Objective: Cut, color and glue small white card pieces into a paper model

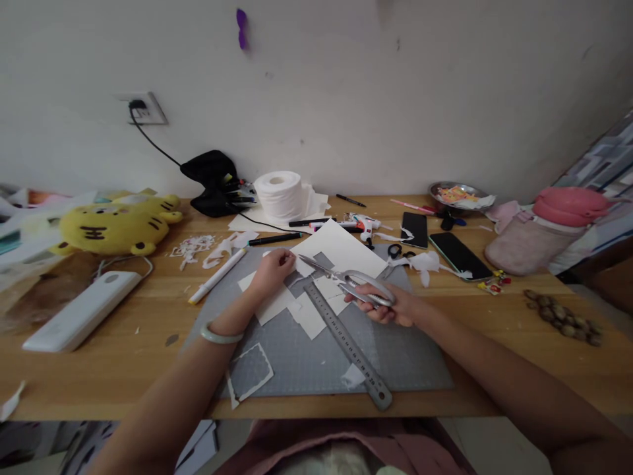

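Observation:
My right hand (383,305) is closed round the grey handles of a pair of scissors (368,287). Their blades part slightly and point left, towards my left hand (273,269). Between the fingertips of that left hand is a small piece of white paper (302,267), close to the blade tips. Below both hands lie white paper pieces (310,318) and a larger white sheet (346,247). A steel ruler (346,343) runs diagonally across the grey cutting mat (410,356). Near the mat's lower left lies a white paper frame (252,373).
A toilet roll (279,196), a yellow plush toy (113,224) and a metal bowl (457,198) stand towards the wall. On the right are two phones (459,256) and a pink bottle (539,231). A white power bank (84,313) and a marker (217,276) lie left.

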The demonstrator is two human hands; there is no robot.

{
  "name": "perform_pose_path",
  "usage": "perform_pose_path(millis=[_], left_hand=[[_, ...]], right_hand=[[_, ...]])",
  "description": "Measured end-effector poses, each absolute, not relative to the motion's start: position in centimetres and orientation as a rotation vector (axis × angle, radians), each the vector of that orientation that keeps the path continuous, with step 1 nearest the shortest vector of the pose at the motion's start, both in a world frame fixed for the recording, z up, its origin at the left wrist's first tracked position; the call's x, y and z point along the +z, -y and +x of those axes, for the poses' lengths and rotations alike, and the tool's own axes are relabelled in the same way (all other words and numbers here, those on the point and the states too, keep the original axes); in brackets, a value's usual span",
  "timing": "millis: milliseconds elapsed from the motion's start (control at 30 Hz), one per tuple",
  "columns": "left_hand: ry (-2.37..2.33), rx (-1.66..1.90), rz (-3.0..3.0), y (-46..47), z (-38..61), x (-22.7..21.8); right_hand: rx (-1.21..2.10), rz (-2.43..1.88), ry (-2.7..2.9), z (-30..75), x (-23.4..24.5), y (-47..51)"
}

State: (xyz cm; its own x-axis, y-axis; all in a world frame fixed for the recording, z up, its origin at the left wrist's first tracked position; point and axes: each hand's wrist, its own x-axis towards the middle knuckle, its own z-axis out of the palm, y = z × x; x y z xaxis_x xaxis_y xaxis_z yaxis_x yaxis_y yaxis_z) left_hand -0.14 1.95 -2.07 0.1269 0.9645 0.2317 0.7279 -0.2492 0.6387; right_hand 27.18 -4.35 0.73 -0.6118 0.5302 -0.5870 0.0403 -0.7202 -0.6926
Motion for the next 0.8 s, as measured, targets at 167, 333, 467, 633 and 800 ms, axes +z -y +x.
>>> perform_pose_path(millis=[167,333,467,633,800], left_hand=[[-1.650,0.875,2.057,-1.8,-0.1,-1.9],[-1.693,0.867,2.058,-2.0,-0.3,-1.9],[-1.738,0.878,2.061,-1.9,-0.3,-1.8],[-1.890,0.876,2.051,-2.1,-1.3,-0.7],[-2.334,0.922,1.878,-2.7,-7.0,1.6]], right_hand=[[2.397,-1.299,0.893,27.1,1.5,4.3],[2.341,-1.370,0.931,26.8,2.0,4.7],[2.319,-1.416,0.965,26.7,2.4,4.8],[2.311,-1.445,1.013,26.6,2.4,4.8],[2.332,-1.390,0.984,26.8,2.0,4.7]])
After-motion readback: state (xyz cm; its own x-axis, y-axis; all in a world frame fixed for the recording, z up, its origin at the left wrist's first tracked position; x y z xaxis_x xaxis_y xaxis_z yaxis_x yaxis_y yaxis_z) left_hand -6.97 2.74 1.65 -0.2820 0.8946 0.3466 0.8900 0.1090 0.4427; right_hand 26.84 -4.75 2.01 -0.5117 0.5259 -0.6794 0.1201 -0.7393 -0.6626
